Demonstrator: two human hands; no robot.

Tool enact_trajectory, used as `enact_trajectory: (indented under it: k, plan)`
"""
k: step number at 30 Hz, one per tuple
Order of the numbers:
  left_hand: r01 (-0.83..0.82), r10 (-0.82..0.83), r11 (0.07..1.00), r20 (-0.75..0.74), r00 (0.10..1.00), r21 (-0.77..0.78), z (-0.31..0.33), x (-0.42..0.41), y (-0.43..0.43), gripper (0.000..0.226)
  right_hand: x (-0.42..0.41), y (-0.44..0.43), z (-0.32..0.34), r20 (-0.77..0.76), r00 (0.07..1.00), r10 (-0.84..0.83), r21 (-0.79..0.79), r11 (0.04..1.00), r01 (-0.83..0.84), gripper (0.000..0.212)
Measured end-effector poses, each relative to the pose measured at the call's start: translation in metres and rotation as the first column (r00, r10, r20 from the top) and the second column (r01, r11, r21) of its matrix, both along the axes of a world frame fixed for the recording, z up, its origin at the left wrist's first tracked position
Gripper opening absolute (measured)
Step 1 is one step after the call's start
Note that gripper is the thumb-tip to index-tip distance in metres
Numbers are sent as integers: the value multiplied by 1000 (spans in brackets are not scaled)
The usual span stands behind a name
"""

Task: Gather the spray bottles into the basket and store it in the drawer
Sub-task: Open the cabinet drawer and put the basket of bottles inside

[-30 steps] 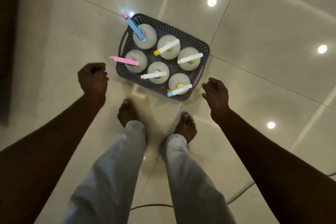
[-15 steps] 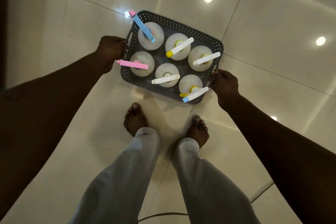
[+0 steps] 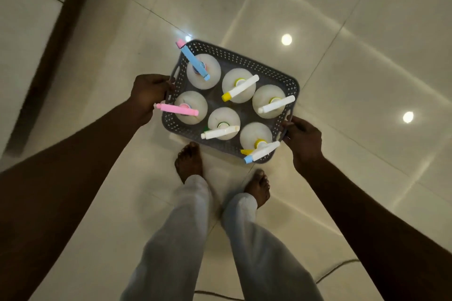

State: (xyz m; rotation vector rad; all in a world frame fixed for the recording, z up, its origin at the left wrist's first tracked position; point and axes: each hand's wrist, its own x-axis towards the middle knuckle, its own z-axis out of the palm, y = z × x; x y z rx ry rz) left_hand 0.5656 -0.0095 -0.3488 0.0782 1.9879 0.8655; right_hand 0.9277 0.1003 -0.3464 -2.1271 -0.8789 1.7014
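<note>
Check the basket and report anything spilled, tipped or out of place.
Nothing stands out. All six spray bottles stand upright inside the grey basket, no spill shows on the floor, and the left hand and right hand grip its opposite handles.

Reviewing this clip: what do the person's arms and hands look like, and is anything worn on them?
Both forearms are bare, with no sleeves in view. The left hand and right hand wear no gloves; no watch or bracelet shows. A small glint on a right finger could be a ring, but it is too small to tell.
</note>
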Motion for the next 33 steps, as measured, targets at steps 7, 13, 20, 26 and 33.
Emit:
enact_trajectory:
  k: [7,13,20,26,33]
  plan:
    - [-224,225,972,-9,974,78,141,-33,-79,22,-66,2,144,-111,972,208,69,977,-201,20]
    - [-384,386,914,11,922,128,274,-70,-159,31,-145,-7,258,-178,903,392,94,920,-381,21]
    - [-527,535,829,12,845,187,371,-118,-241,22,-243,-26,352,-193,784,590,185,807,-561,22]
    - [-653,665,724,25,746,220,404,-152,-300,20,-338,-48,393,-177,673,718,222,695,-684,23]
    - [-787,802,577,31,597,220,388,-183,-356,20,-456,-76,384,-169,464,870,254,493,-832,25]
